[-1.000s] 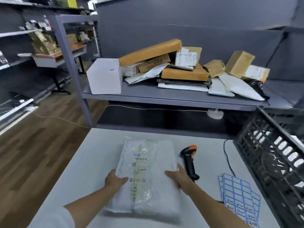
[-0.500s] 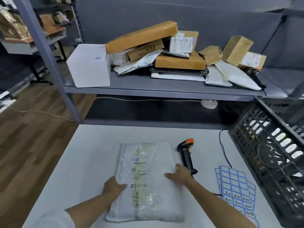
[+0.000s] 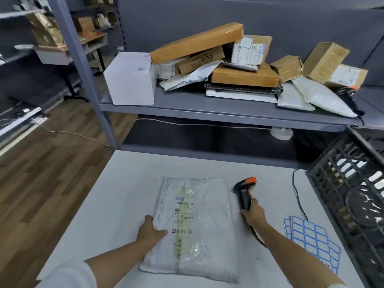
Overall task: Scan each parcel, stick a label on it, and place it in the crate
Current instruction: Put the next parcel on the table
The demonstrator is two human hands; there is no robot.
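My left hand [image 3: 150, 230] still pins the one parcel [image 3: 192, 223] at the table's [image 3: 116, 196] six o'clock, thumb lying on it. My right hand [image 3: 254, 213] has left the parcel and now curls round the one scanner [image 3: 245, 193] at three o'clock; scanning comes next. Label sheets [image 3: 313, 235], about two, then one crate [image 3: 349, 194].

Parcel warehouse: steel shelf [image 3: 207, 110] piled with parcels [image 3: 245, 76].
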